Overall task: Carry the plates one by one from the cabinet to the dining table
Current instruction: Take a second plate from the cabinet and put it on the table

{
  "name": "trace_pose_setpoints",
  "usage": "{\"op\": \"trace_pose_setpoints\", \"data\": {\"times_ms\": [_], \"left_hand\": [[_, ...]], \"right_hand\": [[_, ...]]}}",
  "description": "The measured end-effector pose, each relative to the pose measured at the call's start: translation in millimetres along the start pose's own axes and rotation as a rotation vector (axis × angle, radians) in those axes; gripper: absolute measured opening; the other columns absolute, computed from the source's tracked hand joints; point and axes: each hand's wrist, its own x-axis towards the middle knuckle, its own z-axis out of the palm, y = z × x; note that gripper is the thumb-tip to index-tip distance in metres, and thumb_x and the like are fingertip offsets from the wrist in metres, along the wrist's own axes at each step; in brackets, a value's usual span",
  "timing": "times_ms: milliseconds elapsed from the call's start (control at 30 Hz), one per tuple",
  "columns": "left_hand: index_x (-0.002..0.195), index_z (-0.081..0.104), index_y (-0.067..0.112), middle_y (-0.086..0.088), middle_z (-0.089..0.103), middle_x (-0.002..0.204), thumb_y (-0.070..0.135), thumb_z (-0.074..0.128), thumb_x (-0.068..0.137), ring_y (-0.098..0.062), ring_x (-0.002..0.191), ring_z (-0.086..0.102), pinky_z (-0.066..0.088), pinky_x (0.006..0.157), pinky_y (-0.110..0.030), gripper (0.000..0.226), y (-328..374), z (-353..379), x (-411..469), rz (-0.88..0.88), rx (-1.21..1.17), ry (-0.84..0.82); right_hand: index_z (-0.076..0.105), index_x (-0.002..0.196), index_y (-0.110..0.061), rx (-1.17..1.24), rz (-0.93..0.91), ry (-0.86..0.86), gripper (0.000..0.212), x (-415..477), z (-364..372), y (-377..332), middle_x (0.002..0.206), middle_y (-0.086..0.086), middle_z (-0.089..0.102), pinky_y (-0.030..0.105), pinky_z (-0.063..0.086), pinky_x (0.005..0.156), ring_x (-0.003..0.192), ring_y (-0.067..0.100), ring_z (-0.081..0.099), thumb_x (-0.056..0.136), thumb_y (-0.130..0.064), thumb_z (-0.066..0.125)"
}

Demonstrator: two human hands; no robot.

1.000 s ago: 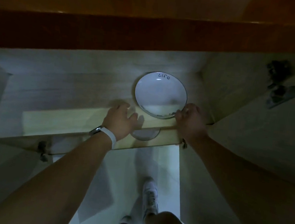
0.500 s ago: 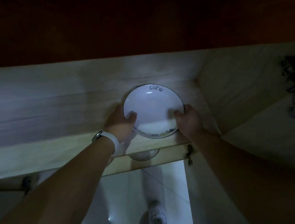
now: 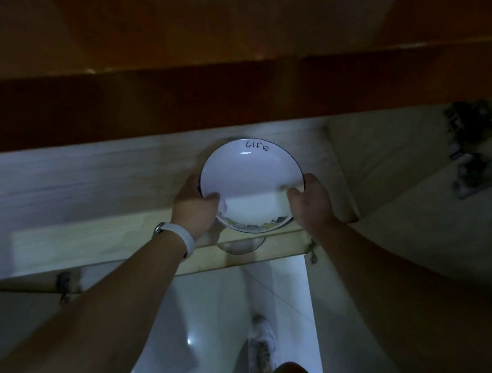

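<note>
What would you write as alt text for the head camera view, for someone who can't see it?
Two bare hands, left hand and right hand, grip opposite rims of a round white plate with a dark rim and the word "life", over a pale wooden cabinet shelf in dim light. A white wristband is on the left wrist; glossy white floor tiles show below.

Glossy glazed ceramic plate [image 3: 251,181], centre frame; matt pale wood-grain cabinet shelf [image 3: 83,185], left; dull metal hinge [image 3: 481,175], upper right; shiny smooth floor tiles [image 3: 209,321], bottom.
</note>
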Motion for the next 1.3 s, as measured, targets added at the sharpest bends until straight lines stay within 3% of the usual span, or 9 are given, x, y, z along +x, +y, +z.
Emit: {"op": "trace_pose_setpoints", "data": {"times_ms": [100,267,400,500,633,800,933,1067,1300], "left_hand": [[0.115,0.061,0.014,-0.006,0.067,0.105,0.005,0.059,0.085,-0.029,0.097,0.063,0.052,0.079,-0.036,0.032,6.7,-10.6,-24.1,-0.01,-0.093,-0.014],[0.1,0.063,0.031,-0.001,0.069,0.1,0.014,0.058,0.079,-0.028,0.094,0.065,0.056,0.08,-0.051,0.027,12.3,-33.3,-72.9,-0.044,-0.134,-0.016],[0.1,0.062,0.037,0.0,0.069,0.104,0.004,0.056,0.086,-0.025,0.097,0.065,0.056,0.08,-0.045,0.036,23.0,-50.4,-118.3,-0.052,-0.196,-0.035],[0.114,0.059,0.031,0.003,0.068,0.108,0.003,0.055,0.089,-0.02,0.097,0.065,0.057,0.065,-0.033,0.038,30.9,-63.2,-151.5,-0.094,-0.254,-0.057],[0.113,0.059,0.029,0.004,0.068,0.106,0.0,0.054,0.089,-0.021,0.095,0.065,0.054,0.056,-0.025,0.039,42.0,-80.0,-197.5,-0.089,-0.297,-0.067],[0.119,0.058,0.023,0.005,0.068,0.11,-0.004,0.051,0.089,-0.019,0.1,0.064,0.058,0.071,-0.037,0.041,71.1,-109.9,-255.3,-0.067,-0.369,-0.067],[0.111,0.06,0.028,0.009,0.069,0.106,-0.006,0.051,0.089,-0.013,0.097,0.065,0.055,0.07,-0.024,0.042,103.0,-136.5,-294.2,-0.008,-0.393,-0.06],[0.11,0.063,0.029,0.009,0.072,0.105,0.0,0.055,0.087,-0.018,0.1,0.066,0.055,0.084,-0.041,0.038,135.9,-158.0,-322.5,0.062,-0.372,-0.054],[0.107,0.064,0.03,0.01,0.073,0.101,-0.004,0.053,0.089,-0.017,0.096,0.068,0.056,0.084,-0.051,0.04,209.0,-166.8,-373.0,0.176,-0.401,-0.132]], "right_hand": [[0.056,0.088,-0.005,-0.032,0.054,-0.036,0.009,-21.0,-10.4,-10.8,0.079,0.003,0.057,0.023,0.038,0.065,0.074,0.018,0.055,0.08,-0.006,0.052],[0.058,0.101,-0.011,-0.036,0.179,-0.032,0.025,-71.7,-21.1,-26.8,0.092,0.005,0.064,0.027,0.045,0.067,0.082,0.024,0.063,0.078,-0.013,0.05],[0.058,0.102,-0.009,0.002,0.214,0.009,0.024,-117.7,-36.6,-43.8,0.091,0.007,0.064,0.026,0.044,0.066,0.079,0.026,0.06,0.079,-0.007,0.048],[0.062,0.096,-0.014,0.076,0.202,0.022,0.025,-153.5,-52.7,-57.4,0.087,0.001,0.068,0.024,0.045,0.06,0.077,0.019,0.063,0.078,-0.007,0.047],[0.062,0.086,-0.024,0.137,0.208,0.022,0.024,-201.1,-76.2,-80.4,0.081,-0.005,0.067,0.026,0.051,0.063,0.074,0.014,0.063,0.078,-0.007,0.047],[0.064,0.098,-0.02,0.183,0.235,-0.002,0.028,-254.6,-105.9,-114.0,0.092,0.004,0.071,0.04,0.056,0.078,0.086,0.021,0.067,0.077,-0.015,0.046],[0.063,0.105,-0.014,0.245,0.193,0.043,0.026,-295.8,-132.1,-150.4,0.099,0.006,0.069,0.039,0.053,0.08,0.093,0.023,0.065,0.086,-0.003,0.05],[0.061,0.101,-0.02,0.266,0.136,0.08,0.021,-332.9,-167.6,-187.4,0.095,-0.003,0.068,0.029,0.051,0.073,0.09,0.017,0.064,0.09,-0.006,0.052],[0.059,0.094,-0.028,0.322,0.128,0.175,0.018,-382.2,-233.0,-232.3,0.092,-0.003,0.067,0.042,0.058,0.073,0.087,0.018,0.066,0.093,-0.013,0.05]]}}
